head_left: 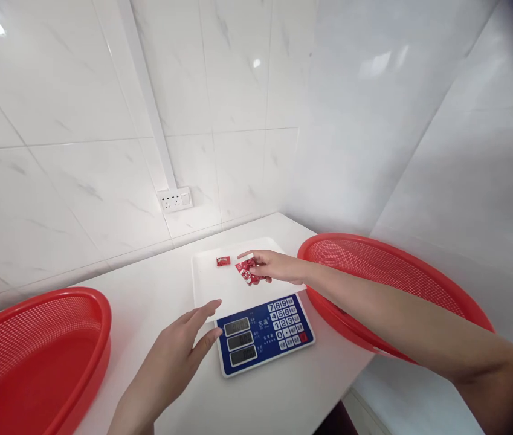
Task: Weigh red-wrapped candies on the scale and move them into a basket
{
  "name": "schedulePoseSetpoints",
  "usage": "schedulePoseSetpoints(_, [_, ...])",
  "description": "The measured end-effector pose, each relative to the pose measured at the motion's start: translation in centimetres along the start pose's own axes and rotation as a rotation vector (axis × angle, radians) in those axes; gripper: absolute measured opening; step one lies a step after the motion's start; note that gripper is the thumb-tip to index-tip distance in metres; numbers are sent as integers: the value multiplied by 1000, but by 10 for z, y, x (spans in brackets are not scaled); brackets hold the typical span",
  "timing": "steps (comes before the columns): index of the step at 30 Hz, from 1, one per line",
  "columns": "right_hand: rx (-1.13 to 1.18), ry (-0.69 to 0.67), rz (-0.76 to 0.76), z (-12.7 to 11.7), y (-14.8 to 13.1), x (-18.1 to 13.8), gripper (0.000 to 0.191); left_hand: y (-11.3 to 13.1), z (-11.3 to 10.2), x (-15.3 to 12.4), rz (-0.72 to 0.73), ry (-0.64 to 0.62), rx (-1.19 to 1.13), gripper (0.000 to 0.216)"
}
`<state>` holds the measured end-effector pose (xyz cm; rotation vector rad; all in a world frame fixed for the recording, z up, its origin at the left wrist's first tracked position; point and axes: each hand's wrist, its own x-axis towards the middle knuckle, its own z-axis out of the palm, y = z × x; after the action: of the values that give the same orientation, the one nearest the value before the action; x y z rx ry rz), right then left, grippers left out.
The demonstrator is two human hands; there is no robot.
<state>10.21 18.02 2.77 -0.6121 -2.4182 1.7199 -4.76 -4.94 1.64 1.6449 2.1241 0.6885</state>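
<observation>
The left hand (181, 341), grip wide and holding nothing, is at the scale's (224, 293) front left. Over the scale, the right hand's (277, 266) grip pinches a red packet (245, 270), not yet let go; a smaller packet (223, 261) already lies on the scale's back left. Red baskets (104, 314) flank the scale on the white surface (147, 290); behind it, a socket (175, 200) on tiled wall (247, 163).
</observation>
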Motion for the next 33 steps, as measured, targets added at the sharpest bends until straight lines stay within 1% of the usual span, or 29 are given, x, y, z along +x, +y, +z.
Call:
schedulePoseSetpoints(3, [53,-131,-39,8,-10,-10,40,1,2,2,-11,73,-59,43])
schedulePoseSetpoints(6, [43,-237,-21,23,-29,-24,43,4,5,4,2,156,-128,42])
schedulePoseSetpoints(8, [26,-304,-25,34,-43,-34,44,8,8,5,39,176,-191,37])
schedulePoseSetpoints(10, [15,-355,-42,44,-54,-42,44,12,10,6,82,159,-268,33])
schedulePoseSetpoints(12, [-2,-362,-51,49,-60,-47,43,15,12,5,108,150,-341,34])
schedulePoseSetpoints(13, [-19,-349,-49,50,-62,-49,42,16,12,4,114,166,-375,34])
schedulePoseSetpoints(16, [-50,-307,-37,51,-60,-50,37,17,12,1,104,258,-463,32])
schedulePoseSetpoints(18, [-100,-267,-41,50,-57,-51,26,17,11,0,88,301,-494,32])
schedulePoseSetpoints(20, [-160,-206,-46,51,-56,-52,17,18,11,0,89,310,-524,32])
schedulePoseSetpoints(22, [-182,-144,-50,53,-56,-52,19,18,13,1,123,275,-586,34])
schedulePoseSetpoints(26, [-101,-66,-68,59,-58,-53,21,23,19,3,246,77,-666,40])
schedulePoseSetpoints(28, [-53,-77,-58,60,-59,-53,24,27,21,3,270,14,-679,38])
schedulePoseSetpoints(30, [-21,-121,-32,61,-59,-55,29,30,19,3,270,-17,-701,34])
schedulePoseSetpoints(33, [-54,-154,-47,60,-59,-60,35,29,15,0,265,-71,-707,34])
